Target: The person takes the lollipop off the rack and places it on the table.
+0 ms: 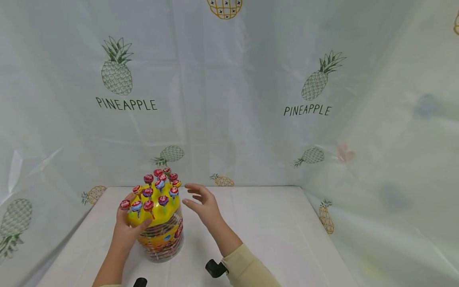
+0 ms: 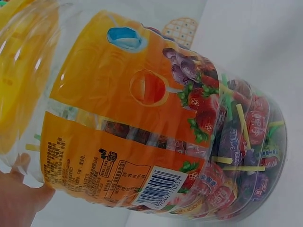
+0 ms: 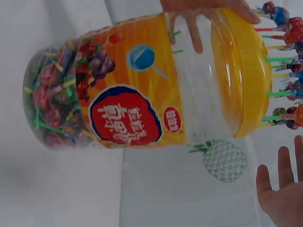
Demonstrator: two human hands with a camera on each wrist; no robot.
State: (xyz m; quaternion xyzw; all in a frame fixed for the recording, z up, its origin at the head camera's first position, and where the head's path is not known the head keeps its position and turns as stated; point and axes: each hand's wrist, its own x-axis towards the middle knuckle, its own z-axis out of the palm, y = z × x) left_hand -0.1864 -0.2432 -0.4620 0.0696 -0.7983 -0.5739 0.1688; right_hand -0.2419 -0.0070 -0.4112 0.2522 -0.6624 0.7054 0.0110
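A clear plastic jar [image 1: 166,241] with an orange label stands on the table in the head view. Its yellow lid [image 1: 163,214] bears several wrapped lollipops [image 1: 148,205] stuck upright by their sticks. My left hand [image 1: 123,231] grips the jar near the lid from the left, thumb on the front. More lollipops [image 2: 253,151] lie in the bottom of the jar, seen through its wall in the left wrist view. To the right of the lid, apart from it, my right hand [image 1: 206,205] holds nothing, its fingers spread and slightly bent.
The jar stands on a white-covered table [image 1: 265,227], left of the middle. Behind it hangs a pale curtain [image 1: 229,99] printed with pineapples, which also runs along the sides. A black wrist mount [image 1: 216,268] sits by the right sleeve.
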